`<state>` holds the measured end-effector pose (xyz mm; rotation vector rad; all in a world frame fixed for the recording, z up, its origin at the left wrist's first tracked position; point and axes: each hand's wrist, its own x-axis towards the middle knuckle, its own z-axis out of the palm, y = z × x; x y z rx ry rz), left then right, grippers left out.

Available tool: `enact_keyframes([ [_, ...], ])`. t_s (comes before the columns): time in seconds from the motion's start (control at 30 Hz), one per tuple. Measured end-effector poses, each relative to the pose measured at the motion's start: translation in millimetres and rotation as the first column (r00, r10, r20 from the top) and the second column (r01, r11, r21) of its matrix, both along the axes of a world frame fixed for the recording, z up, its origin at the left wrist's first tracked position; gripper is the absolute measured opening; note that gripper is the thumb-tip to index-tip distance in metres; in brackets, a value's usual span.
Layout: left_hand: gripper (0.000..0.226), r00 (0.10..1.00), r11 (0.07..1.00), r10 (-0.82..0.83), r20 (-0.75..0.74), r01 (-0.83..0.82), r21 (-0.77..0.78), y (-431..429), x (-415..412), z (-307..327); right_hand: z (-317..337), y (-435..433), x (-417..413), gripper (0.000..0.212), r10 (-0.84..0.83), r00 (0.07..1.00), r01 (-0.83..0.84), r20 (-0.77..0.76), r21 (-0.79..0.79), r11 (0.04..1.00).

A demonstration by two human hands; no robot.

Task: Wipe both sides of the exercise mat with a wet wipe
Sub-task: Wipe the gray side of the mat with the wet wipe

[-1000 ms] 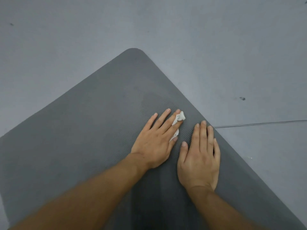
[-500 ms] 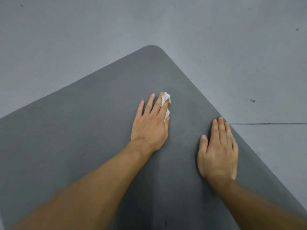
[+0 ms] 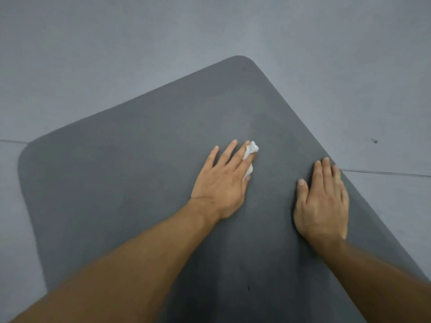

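Note:
A dark grey ribbed exercise mat [image 3: 130, 183] lies flat on the floor, its two far rounded corners in view. My left hand [image 3: 224, 180] lies flat on the mat with straight fingers and presses a crumpled white wet wipe [image 3: 251, 150] against it; the wipe shows past the index finger and thumb. My right hand [image 3: 323, 201] rests flat on the mat near its right edge, fingers straight and together. A faint damp patch darkens the mat just beyond the wipe.
Grey floor [image 3: 116, 54] surrounds the mat on all sides. A thin seam [image 3: 384, 172] in the floor runs out to the right from the mat's edge. A small dark speck [image 3: 375, 141] lies on the floor at the right.
My left hand has slid with the wipe away from my right hand, toward the middle of the mat. The view has swung, bringing the mat's far left corner into sight. My right hand stays near the right edge.

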<state>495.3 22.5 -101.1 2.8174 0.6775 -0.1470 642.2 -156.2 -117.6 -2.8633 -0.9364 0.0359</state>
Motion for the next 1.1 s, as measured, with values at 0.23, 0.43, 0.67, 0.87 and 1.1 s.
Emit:
enact_keyframes([
  [0.23,0.061,0.963,0.964,0.264,-0.051,-0.264,-0.008,39.0,-57.4,7.8,6.6,34.2,-47.4,0.073,-0.019,0.998,0.022,-0.063,0.037,0.999],
  [0.43,0.061,0.990,0.990,0.144,0.007,-0.144,-0.002,5.2,-92.4,1.5,-0.4,85.1,-106.0,0.067,0.150,0.989,-0.150,-0.005,0.072,0.986],
  [0.67,0.061,0.996,0.994,-0.089,-0.002,0.089,0.059,5.5,-118.4,-1.1,-1.4,84.0,-104.3,0.067,0.138,0.990,-0.138,0.005,0.098,0.986],
  [0.87,0.059,0.955,0.956,0.293,-0.041,-0.293,0.010,75.8,-131.6,2.1,0.7,83.9,-103.5,0.070,0.130,0.991,-0.129,-0.020,0.064,0.990],
  [1.1,0.063,0.977,0.977,0.215,0.003,-0.215,-0.009,59.5,-125.9,4.2,0.0,84.9,-103.9,0.070,0.126,0.992,-0.125,-0.006,0.071,0.990],
])
